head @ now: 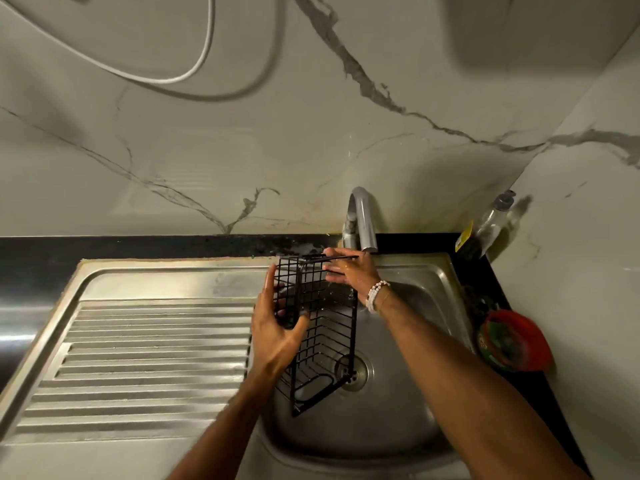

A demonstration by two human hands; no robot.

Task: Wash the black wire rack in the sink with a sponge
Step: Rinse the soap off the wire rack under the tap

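Holding the black wire rack on end over the basin of the sink, top edge just under the faucet spout, lower end above the drain. Gripping its left side with the left hand, thumb curled on the near face and fingers wrapped behind the wires; touching the top edge with the wet right hand, fingers stretched nearly straight, beaded bracelets on that wrist. Left of the basin, a ribbed drainboard; right of it, on the black desk, a red-lidded tub and a clear pump bottle in the corner.
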